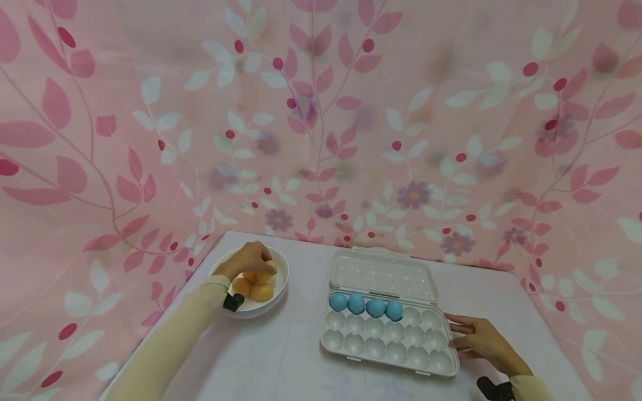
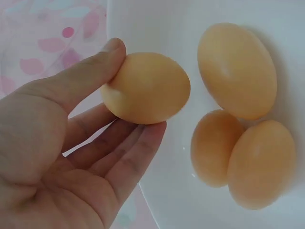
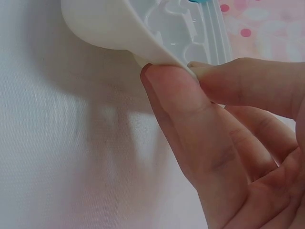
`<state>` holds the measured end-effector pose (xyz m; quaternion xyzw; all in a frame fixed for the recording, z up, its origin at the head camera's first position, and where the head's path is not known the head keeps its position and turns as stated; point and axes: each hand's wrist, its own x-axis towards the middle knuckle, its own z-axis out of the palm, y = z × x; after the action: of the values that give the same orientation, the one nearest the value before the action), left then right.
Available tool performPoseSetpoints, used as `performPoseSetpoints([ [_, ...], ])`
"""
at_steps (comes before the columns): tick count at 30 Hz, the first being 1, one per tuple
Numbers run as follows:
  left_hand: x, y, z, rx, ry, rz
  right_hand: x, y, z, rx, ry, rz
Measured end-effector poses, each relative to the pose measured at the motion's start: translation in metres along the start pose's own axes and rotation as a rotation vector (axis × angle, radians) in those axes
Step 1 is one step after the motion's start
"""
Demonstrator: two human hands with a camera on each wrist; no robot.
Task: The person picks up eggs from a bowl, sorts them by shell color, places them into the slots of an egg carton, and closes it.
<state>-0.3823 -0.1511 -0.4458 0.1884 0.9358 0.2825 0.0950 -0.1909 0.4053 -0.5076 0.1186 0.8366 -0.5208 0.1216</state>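
My left hand (image 1: 248,259) pinches a brown egg (image 2: 147,88) between thumb and fingertips, over the white bowl (image 1: 285,287). Three more brown eggs (image 2: 237,71) lie inside that bowl, close together. On the right, a white plastic egg box (image 1: 373,356) lies with its clear lid (image 1: 383,274) folded back. Several blue eggs (image 1: 356,303) sit side by side in its back row, starting from the left end. My right hand (image 1: 484,341) holds the box at its right edge, and the right wrist view shows thumb and finger pinching the rim (image 3: 157,43).
A white cloth (image 1: 301,345) covers the table under the bowl and the box. Pink floral fabric (image 1: 321,139) hangs behind the table and along both sides. A strip of table separates bowl from box.
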Motion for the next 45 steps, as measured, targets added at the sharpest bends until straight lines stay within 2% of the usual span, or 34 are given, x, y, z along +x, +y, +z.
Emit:
performPoseSetpoints([
  [5, -0.002, 0.003, -0.003, -0.071, 0.019, 0.056, -0.001, -0.003, -0.002, 0.0, -0.006, 0.002],
  [10, -0.006, 0.011, -0.002, -0.158, 0.081, 0.122, -0.002, -0.002, -0.002, 0.001, -0.006, -0.004],
  [18, -0.016, 0.036, 0.007, -0.226, 0.089, 0.185, -0.001, 0.003, 0.0, -0.009, -0.013, -0.008],
  [27, -0.027, 0.064, 0.027, -0.292, 0.085, 0.29, 0.0, 0.004, 0.001, -0.001, 0.002, -0.008],
  [33, -0.03, 0.071, 0.042, -0.362, 0.085, 0.295, 0.001, 0.003, 0.002, 0.008, 0.007, -0.002],
  [39, -0.03, 0.077, 0.06, -0.435, 0.039, 0.334, 0.001, 0.0, 0.002, 0.01, 0.013, 0.005],
  [45, -0.028, 0.082, 0.083, -0.468, -0.023, 0.369, 0.0, 0.0, 0.002, 0.028, 0.0, 0.006],
])
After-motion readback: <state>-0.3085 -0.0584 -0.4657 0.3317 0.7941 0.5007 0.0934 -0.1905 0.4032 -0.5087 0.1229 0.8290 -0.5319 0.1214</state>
